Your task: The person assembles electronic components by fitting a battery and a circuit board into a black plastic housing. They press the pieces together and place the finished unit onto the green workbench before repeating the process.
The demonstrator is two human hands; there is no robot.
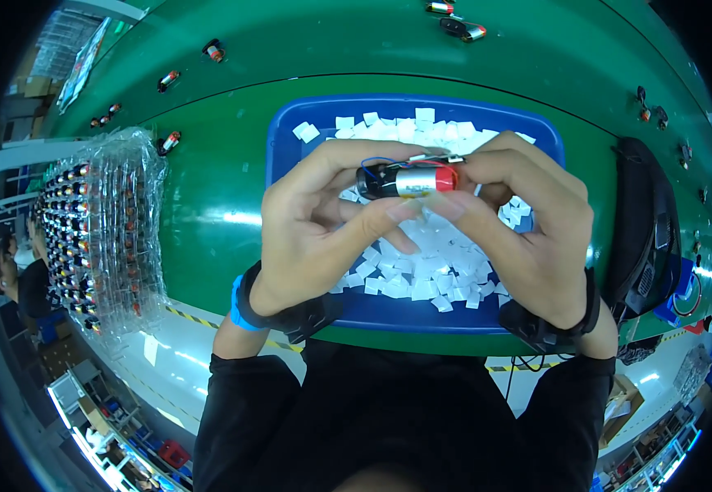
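Above the blue tray (372,316), a small cylindrical battery (422,182) lies sideways between my hands. It has a silver middle, a red right end, a black left end, and thin blue and red wires along its top. My left hand (311,217) pinches it from the left, thumb at its lower edge. My right hand (540,221) grips the red end, with its thumb below and curled fingers behind. A small pale metal piece (453,160) shows at the wires near the right fingertips. Many white square pieces (426,287) fill the tray beneath.
Stacked clear plastic trays (147,238) hold rows of similar batteries at the left. A black case (643,230) stands at the right edge of the green table (200,246). Loose battery units (171,143) lie scattered beyond. Another person (32,283) sits at far left.
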